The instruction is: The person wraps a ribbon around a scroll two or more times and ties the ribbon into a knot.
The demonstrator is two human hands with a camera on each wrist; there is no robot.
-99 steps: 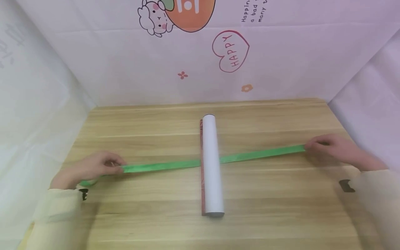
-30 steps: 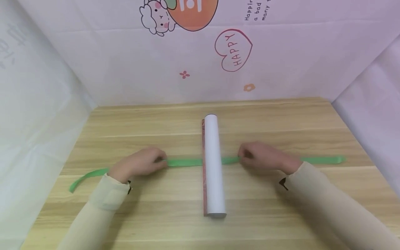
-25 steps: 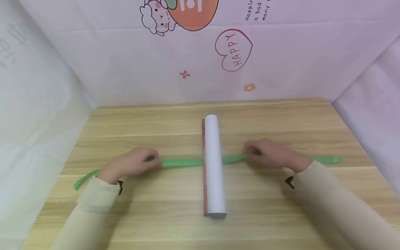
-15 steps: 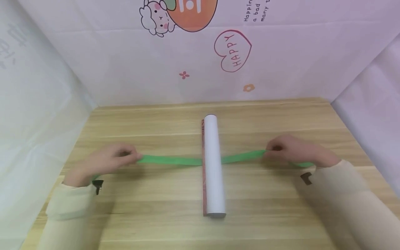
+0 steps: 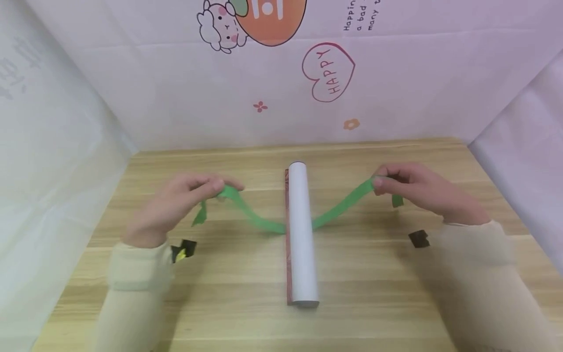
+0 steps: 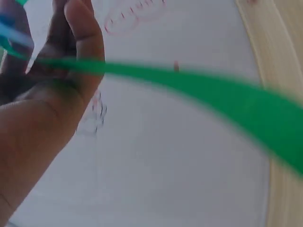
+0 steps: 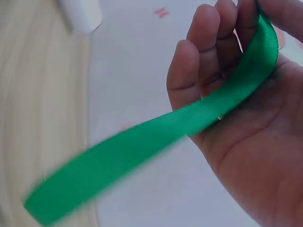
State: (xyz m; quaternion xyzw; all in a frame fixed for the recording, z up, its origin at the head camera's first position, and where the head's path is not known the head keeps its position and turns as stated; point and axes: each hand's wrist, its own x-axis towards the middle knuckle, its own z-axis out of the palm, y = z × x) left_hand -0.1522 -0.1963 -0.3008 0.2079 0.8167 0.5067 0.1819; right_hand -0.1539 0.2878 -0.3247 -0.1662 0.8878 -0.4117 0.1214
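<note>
A green ribbon passes under a rolled white paper tube with a red patterned edge along its left side. My left hand pinches the ribbon between thumb and fingers left of the roll, and a short tail hangs below it. On the other side my right hand pinches the ribbon's other half, its free end dangling beneath the palm. Both halves rise from the table in a slack curve. In the right wrist view the ribbon runs across the palm to its loose end.
The roll lies lengthwise on a wood-grain table. White printed cloth stands behind the table and along both sides. Small dark pieces sit by each sleeve cuff.
Both hands slid inward along the ribbon, then outward, and now lift it off the table. The ribbon halves went from nearly flat to raised and sagging. The roll stays put.
</note>
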